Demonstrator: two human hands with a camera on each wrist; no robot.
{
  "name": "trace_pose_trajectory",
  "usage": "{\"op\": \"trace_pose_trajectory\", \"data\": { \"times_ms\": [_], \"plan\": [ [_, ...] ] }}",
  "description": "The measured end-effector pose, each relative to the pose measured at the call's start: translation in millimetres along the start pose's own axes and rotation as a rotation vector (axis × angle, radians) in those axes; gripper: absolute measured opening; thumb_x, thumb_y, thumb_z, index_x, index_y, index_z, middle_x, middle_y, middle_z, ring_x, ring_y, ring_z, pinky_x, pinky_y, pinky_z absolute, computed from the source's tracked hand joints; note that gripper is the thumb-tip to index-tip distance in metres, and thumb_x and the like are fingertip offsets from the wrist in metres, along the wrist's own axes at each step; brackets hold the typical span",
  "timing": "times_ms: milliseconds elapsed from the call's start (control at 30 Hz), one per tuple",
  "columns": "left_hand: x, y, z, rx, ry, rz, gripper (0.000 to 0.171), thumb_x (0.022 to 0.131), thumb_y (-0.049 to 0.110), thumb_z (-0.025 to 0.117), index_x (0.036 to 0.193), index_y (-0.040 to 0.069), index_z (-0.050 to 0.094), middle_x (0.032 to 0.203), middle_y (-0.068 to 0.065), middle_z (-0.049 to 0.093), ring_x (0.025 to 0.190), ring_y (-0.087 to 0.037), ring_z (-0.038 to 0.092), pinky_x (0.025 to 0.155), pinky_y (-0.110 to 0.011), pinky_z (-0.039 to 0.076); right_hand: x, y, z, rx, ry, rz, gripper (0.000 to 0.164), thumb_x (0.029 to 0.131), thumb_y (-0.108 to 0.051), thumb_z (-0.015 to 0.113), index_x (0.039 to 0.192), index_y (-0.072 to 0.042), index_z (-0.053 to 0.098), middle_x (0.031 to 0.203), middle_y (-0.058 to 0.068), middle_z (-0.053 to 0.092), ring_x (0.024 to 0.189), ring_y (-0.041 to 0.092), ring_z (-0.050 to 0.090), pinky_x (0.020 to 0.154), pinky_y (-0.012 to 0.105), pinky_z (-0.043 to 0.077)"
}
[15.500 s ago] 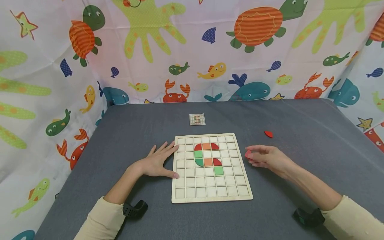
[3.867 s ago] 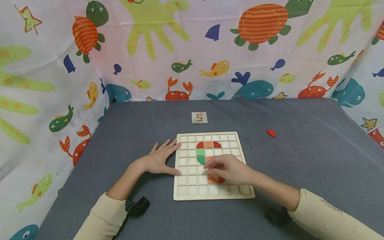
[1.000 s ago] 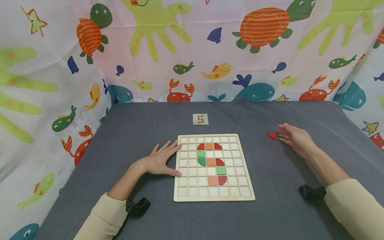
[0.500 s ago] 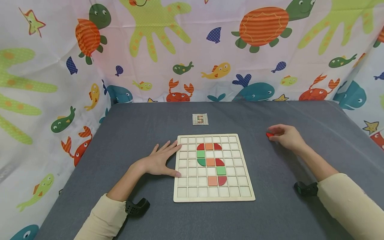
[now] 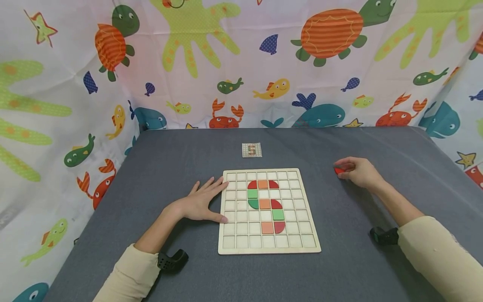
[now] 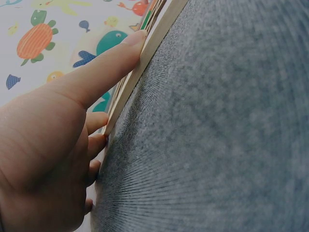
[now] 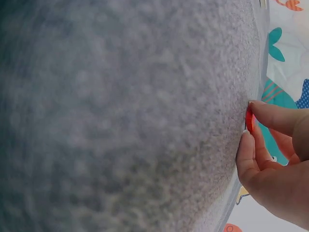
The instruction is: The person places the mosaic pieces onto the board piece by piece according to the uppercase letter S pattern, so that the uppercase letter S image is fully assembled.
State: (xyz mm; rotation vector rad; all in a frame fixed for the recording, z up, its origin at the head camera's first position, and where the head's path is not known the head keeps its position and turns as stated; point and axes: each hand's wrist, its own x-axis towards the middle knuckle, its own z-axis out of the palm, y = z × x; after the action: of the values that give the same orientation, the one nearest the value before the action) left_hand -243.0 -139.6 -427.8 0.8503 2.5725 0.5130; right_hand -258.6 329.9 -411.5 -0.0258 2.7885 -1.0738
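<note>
A wooden grid board [image 5: 234,242] lies on the table with red, orange and green tiles set in some cells. My left hand [image 5: 200,203] rests on its left edge, fingers spread; in the left wrist view the thumb of the left hand [image 6: 53,130] touches the board's rim [image 6: 153,50]. To the right of the board, my right hand [image 5: 360,171] pinches a red quarter-circle tile [image 5: 338,170] at the table surface. The right wrist view shows the red tile [image 7: 249,120] between the thumb and fingers of the right hand [image 7: 280,154].
Behind the board lies a small pattern card [image 5: 251,150] showing a gridded figure. A dark grey cloth [image 5: 181,155] covers the table. A curtain [image 5: 241,63] printed with sea animals hangs around the back and sides.
Over the frames, an orange and a red tile have appeared in the board's lower cells. My right hand has moved off the board to the remaining red tile and now pinches it. The left hand stays put.
</note>
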Motion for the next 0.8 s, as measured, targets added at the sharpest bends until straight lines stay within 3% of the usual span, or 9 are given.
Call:
{"op": "trace_pose_trajectory", "data": {
  "times_ms": [333, 500, 667, 800],
  "plan": [
    [0.6, -0.4, 0.1, -0.009, -0.005, 0.008, 0.109, 0.075, 0.064, 0.069, 0.155, 0.017, 0.013, 0.159, -0.004, 0.004, 0.144, -0.030, -0.003, 0.107, -0.060, -0.006, -0.2, 4.0, -0.6, -0.012, 0.015, -0.022, 0.038, 0.090, -0.005, 0.066, 0.125, 0.003, 0.057, 0.113, 0.025, 0.059, 0.095, 0.032, 0.056, 0.073, 0.036, 0.047],
    [1.0, 0.3, 0.7, 0.000, 0.001, 0.011, 0.108, 0.075, 0.064, 0.069, 0.155, 0.017, 0.013, 0.159, -0.004, 0.004, 0.144, -0.030, -0.003, 0.107, -0.060, -0.006, -3.7, 1.9, -1.2, 0.001, 0.014, -0.004, 0.037, 0.092, -0.007, 0.063, 0.127, 0.003, 0.058, 0.119, 0.025, 0.058, 0.101, 0.033, 0.052, 0.075, 0.031, 0.046],
    [0.8, 1.6, 0.4, -0.003, 0.004, 0.008, 0.108, 0.075, 0.063, 0.070, 0.155, 0.016, 0.014, 0.159, -0.005, 0.005, 0.144, -0.030, -0.002, 0.107, -0.061, -0.006, -9.0, -5.7, -3.3, 0.088, -0.043, 0.012, 0.043, 0.095, -0.010, 0.059, 0.134, 0.005, 0.050, 0.127, 0.026, 0.052, 0.109, 0.034, 0.051, 0.080, 0.024, 0.049],
    [0.2, 1.3, 0.8, -0.004, 0.001, 0.004, 0.107, 0.075, 0.062, 0.070, 0.155, 0.016, 0.014, 0.159, -0.005, 0.005, 0.144, -0.030, -0.002, 0.107, -0.060, -0.006, -10.1, -11.6, -1.6, 0.194, -0.084, 0.040, 0.045, 0.097, -0.013, 0.058, 0.135, 0.007, 0.047, 0.129, 0.027, 0.051, 0.108, 0.029, 0.057, 0.086, 0.029, 0.050]
  ]
}}
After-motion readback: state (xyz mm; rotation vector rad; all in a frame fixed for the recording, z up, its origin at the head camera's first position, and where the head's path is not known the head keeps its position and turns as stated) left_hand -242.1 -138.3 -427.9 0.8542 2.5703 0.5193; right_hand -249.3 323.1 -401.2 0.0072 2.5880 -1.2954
